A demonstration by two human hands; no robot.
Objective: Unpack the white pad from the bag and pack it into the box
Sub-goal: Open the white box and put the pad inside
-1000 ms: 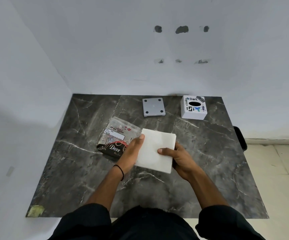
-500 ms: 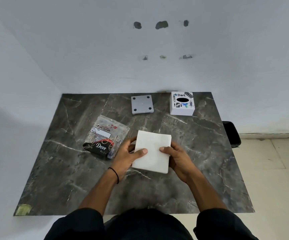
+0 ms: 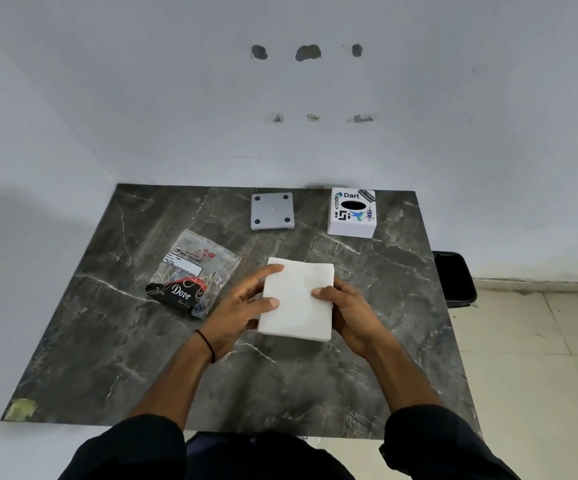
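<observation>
The white pad [image 3: 298, 299], a thick square stack, is out of the bag and held over the middle of the dark marble table [image 3: 107, 341]. My left hand [image 3: 242, 310] grips its left edge with the thumb on top. My right hand [image 3: 349, 310] grips its right edge the same way. The clear plastic bag [image 3: 194, 271], printed with "Dove" and a tissue label, lies flat and crumpled to the left of the pad. The white box [image 3: 351, 213], with stickers and a dark oval slot on top, stands at the table's back right.
A grey square plate [image 3: 272, 211] with a dark dot in each corner lies at the back centre. A black bin [image 3: 453, 278] stands on the floor off the table's right edge. White walls close in behind and to the left.
My left hand shifted from lying across the pad's left side to gripping its edge with the thumb on top. The pad turned squarer to me; the bag stayed put.
</observation>
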